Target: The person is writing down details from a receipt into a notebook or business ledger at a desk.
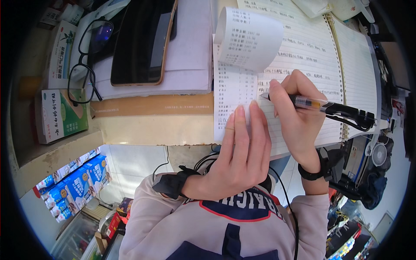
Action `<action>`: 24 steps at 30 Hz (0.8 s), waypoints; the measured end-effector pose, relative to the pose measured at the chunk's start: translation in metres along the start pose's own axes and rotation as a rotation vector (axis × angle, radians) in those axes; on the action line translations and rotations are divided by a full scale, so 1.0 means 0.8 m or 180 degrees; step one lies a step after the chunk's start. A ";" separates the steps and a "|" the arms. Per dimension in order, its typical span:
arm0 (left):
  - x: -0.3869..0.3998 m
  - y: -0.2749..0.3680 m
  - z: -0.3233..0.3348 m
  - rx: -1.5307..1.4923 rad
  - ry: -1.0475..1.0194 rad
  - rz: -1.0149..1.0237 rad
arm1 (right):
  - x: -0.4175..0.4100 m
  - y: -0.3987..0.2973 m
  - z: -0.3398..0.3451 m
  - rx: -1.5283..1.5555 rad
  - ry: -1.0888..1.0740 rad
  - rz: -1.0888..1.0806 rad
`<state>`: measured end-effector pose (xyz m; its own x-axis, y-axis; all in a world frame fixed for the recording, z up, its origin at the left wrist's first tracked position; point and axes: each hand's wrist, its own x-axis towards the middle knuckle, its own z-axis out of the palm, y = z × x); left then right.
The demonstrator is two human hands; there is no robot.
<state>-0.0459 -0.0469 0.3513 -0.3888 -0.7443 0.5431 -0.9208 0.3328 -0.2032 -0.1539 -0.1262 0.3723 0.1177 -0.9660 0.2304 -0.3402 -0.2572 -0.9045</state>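
Note:
My right hand [299, 110] grips a black gel pen [328, 107] with a clear barrel. Its tip meets the lined page of a spiral-bound notebook [302, 136], just beside the edge of a paper receipt [232, 87]. Several lines of handwriting run across that page above the pen. The fingertips of my left hand [243, 152] press the lower part of the printed receipt flat onto the notebook. At its upper end the receipt curls over, and the curled part [252, 42] shows more print.
Left of the notebook, a smartphone [139, 42] with a dark screen lies on white papers [188, 71]. Black-framed eyeglasses [81, 61] rest near medicine boxes [63, 113]. A white plastic bag [312, 6] sits at the notebook's top. The counter's worn front edge [156, 130] runs before me.

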 end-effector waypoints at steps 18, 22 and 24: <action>0.000 -0.002 0.006 0.0082 0.0148 0.0059 | -0.001 0.001 0.000 -0.0129 -0.0034 -0.0175; 0.000 -0.003 0.005 0.0081 0.0138 0.0060 | -0.001 -0.009 -0.007 -0.0293 -0.0280 -0.0009; 0.000 -0.004 0.006 0.0111 0.0147 0.0087 | -0.001 -0.010 -0.006 -0.0317 -0.0240 0.0021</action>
<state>-0.0433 -0.0506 0.3480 -0.4128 -0.7074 0.5737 -0.9107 0.3318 -0.2462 -0.1561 -0.1234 0.3808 0.1836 -0.9638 0.1935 -0.4318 -0.2559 -0.8649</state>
